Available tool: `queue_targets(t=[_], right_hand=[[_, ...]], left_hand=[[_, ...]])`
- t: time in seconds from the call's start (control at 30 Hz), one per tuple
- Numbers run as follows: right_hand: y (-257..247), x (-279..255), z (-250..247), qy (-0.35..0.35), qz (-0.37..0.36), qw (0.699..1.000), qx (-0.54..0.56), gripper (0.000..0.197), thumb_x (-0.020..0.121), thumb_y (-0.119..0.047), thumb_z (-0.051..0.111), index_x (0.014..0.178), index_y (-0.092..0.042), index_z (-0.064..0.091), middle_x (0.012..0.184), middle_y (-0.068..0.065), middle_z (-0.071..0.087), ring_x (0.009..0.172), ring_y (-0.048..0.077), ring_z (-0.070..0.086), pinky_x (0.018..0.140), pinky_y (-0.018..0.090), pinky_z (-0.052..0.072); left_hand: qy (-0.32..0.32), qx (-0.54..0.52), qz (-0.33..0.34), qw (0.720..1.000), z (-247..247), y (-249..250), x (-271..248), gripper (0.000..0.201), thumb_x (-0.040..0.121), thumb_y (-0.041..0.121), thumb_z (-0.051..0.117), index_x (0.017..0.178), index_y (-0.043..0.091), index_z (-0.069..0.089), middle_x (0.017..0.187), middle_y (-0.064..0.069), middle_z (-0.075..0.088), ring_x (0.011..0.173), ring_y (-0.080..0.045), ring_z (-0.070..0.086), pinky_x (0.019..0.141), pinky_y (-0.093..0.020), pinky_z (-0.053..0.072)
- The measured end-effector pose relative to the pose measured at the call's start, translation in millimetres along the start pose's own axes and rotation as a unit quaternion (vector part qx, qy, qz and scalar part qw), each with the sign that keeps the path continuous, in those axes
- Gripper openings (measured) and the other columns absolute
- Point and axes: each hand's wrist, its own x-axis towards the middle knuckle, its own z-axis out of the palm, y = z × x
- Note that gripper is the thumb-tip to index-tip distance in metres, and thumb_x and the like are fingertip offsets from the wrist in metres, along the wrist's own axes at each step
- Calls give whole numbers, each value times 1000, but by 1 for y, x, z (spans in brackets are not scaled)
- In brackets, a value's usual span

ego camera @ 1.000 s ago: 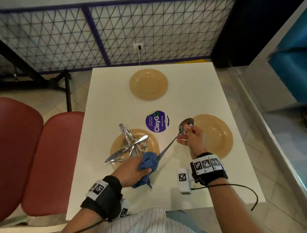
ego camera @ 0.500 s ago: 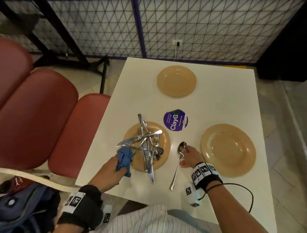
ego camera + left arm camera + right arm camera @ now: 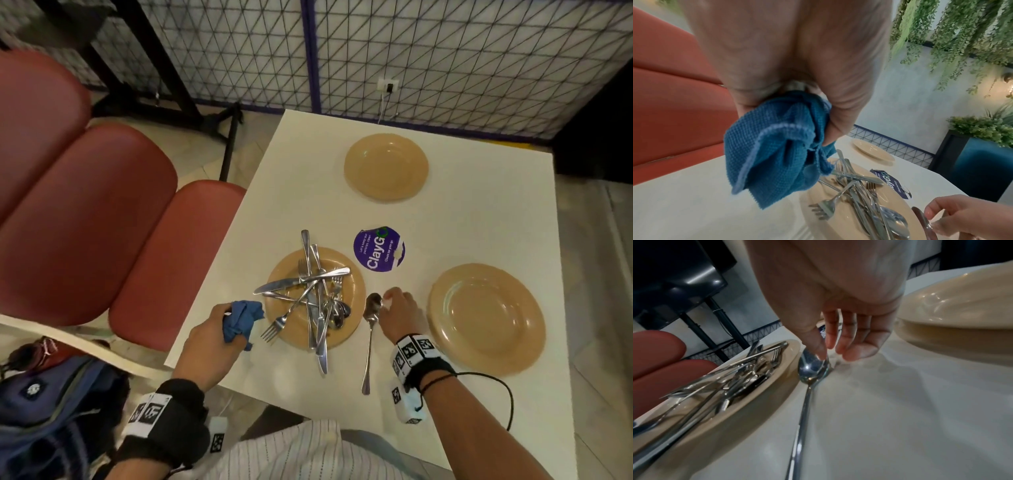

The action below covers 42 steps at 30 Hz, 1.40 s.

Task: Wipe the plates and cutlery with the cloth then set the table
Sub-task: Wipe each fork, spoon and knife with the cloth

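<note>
The spoon lies flat on the white table, between the near plate on its left and the right plate, bowl away from the person and handle toward the table's near edge. The right hand hovers at the bowl, fingers loosely spread and bent downward; in the right wrist view the thumb tip touches the bowl's edge while the other fingers hang beside it, closed round nothing. The left hand sits at the table's left edge, just left of the near plate, with its fingers curled round a bunched blue cloth, whose loose corners hang down above the table. There are three tan plates: the near one, the right one and a far plate near the table's far edge. The far and right plates carry nothing. The near plate holds a crossed pile of cutlery made of knives, forks and spoons; they overlap too much to count surely. A round purple sticker on the table between the plates reads "ClayGo", with smaller lines too small to read surely. Red seat cushions stand left of the table.
</note>
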Motion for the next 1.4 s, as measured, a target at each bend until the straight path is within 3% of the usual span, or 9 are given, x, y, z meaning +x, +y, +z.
queue_targets(t=[0.17,0.4,0.6,0.8,0.93,1.07,1.17,1.27,1.4], right_hand=[[-43,1,0,74,-110,991,-20,26,95,-20,52,121,-21,58,124,3,53,113,23,52,82,37,51],[-106,20,29,45,-248,958,-140,29,92,-20,59,121,-21,61,122,4,55,109,26,51,88,39,54],[-121,35,38,43,-264,934,-236,28,91,-18,60,118,-27,60,114,0,60,107,25,54,92,40,48],[-123,38,34,29,-276,908,-315,38,85,-17,66,122,-22,58,112,5,63,105,28,56,88,45,48],[-124,36,31,13,-293,896,-333,34,90,-18,57,124,-15,56,117,8,62,109,30,56,90,45,48],[-121,32,31,1,-296,901,-317,36,93,-15,56,129,-12,53,124,10,59,112,28,54,93,44,47],[-117,29,30,-10,-288,919,-271,38,94,-12,52,132,-13,51,128,9,53,116,28,51,99,44,44],[-108,24,24,-17,-260,943,-207,37,94,-12,51,131,-12,50,126,7,48,114,26,51,99,43,44],[-94,15,9,-60,-158,985,-33,30,96,-13,51,126,-13,51,123,8,46,97,27,60,90,44,53]], left_hand=[[-6,-84,10,996,-10,-1,14,59,88,11,69,134,31,38,97,8,61,71,-14,65,51,-23,50],[-18,-153,27,988,-25,-2,40,74,91,-1,61,149,31,27,91,-9,58,69,-13,56,51,-11,47],[-39,-151,36,987,-39,-24,69,79,91,1,63,153,34,26,119,-2,58,75,-10,62,56,-11,51],[-63,-185,50,979,-46,-25,87,42,94,0,55,125,28,56,96,-4,66,68,-21,69,48,-28,52],[-41,-170,63,983,-47,-18,103,29,92,-8,52,103,17,59,100,-1,62,81,10,67,47,-13,44],[-20,-152,64,986,-43,-19,117,27,92,-1,58,112,17,61,137,-6,49,83,10,65,58,-7,48],[-13,-162,34,986,-41,-18,124,27,93,5,60,115,22,57,144,0,48,119,-13,59,98,-28,46],[-6,-249,-3,968,-41,-7,126,27,93,7,60,118,18,62,110,-4,69,106,-24,64,83,-34,52],[7,-407,-55,912,-34,22,120,30,94,5,60,123,8,61,115,-14,69,107,-29,66,89,-40,53]])
